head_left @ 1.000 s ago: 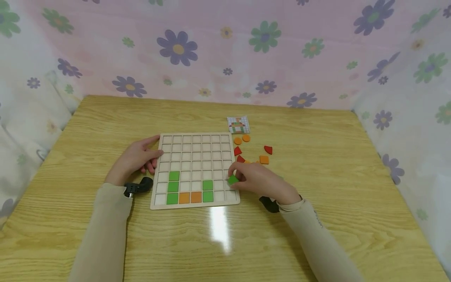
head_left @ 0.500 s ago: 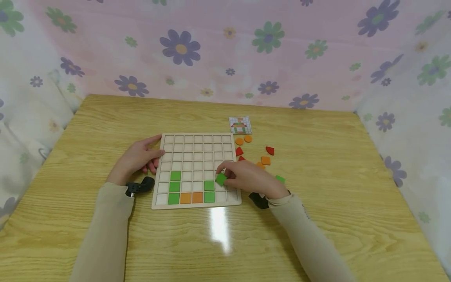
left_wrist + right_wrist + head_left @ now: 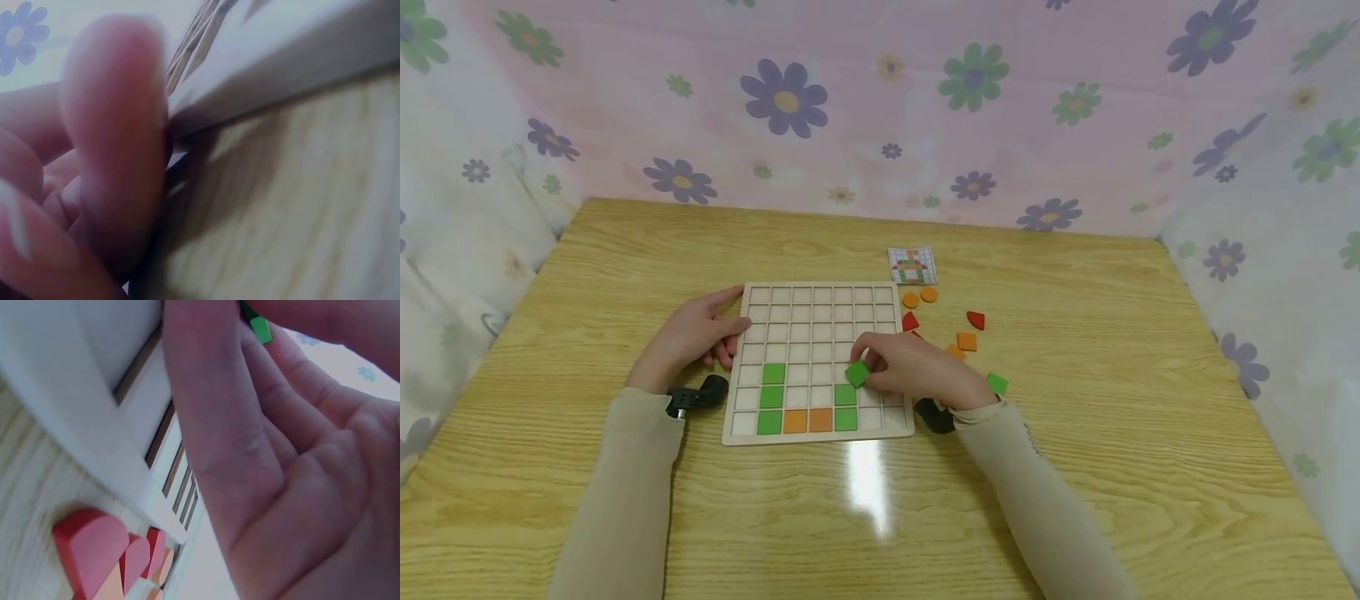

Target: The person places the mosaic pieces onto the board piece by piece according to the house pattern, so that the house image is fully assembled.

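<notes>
My right hand [image 3: 910, 367] pinches a green square tile [image 3: 857, 374] between thumb and fingertips, turned corner-down over the wooden grid board [image 3: 735, 358]. The tile sits just above a green square [image 3: 845, 395] set in the board, partly overlapping it in view. In the right wrist view, only a bit of the held green tile [image 3: 261, 329] shows past the fingers. At the board's left edge rests my left hand [image 3: 688, 337], index finger stretched to the top corner and thumb touching the side. Green squares [image 3: 771, 397] and orange squares [image 3: 807, 421] fill several lower cells.
A printed pattern card [image 3: 912, 266] lies behind the board's right corner. Right of the board are orange discs [image 3: 920, 297], red quarter-round pieces [image 3: 976, 320], an orange square [image 3: 967, 342] and a loose green tile [image 3: 997, 383]. A floral curtain [image 3: 880, 108] stands behind the table.
My right hand has carried the green tile leftward from the board's right edge to above the right green column. The left hand stays at the board's left edge.
</notes>
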A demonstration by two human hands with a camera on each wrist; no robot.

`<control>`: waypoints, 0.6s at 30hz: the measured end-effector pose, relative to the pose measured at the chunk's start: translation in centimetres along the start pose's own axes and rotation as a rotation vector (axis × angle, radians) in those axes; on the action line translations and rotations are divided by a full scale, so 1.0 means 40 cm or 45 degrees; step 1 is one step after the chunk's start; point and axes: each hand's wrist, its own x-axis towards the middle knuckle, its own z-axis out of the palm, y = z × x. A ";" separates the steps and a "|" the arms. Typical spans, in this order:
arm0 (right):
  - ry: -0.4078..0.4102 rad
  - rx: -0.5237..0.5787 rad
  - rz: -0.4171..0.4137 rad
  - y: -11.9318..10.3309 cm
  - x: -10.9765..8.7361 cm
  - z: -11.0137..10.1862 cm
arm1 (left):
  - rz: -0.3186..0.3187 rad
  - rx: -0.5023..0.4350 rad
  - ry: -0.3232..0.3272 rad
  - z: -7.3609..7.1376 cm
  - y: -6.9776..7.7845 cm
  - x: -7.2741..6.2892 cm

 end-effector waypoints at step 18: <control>0.105 -0.071 0.036 -0.006 0.029 0.018 | -0.021 -0.017 0.022 0.002 0.002 -0.003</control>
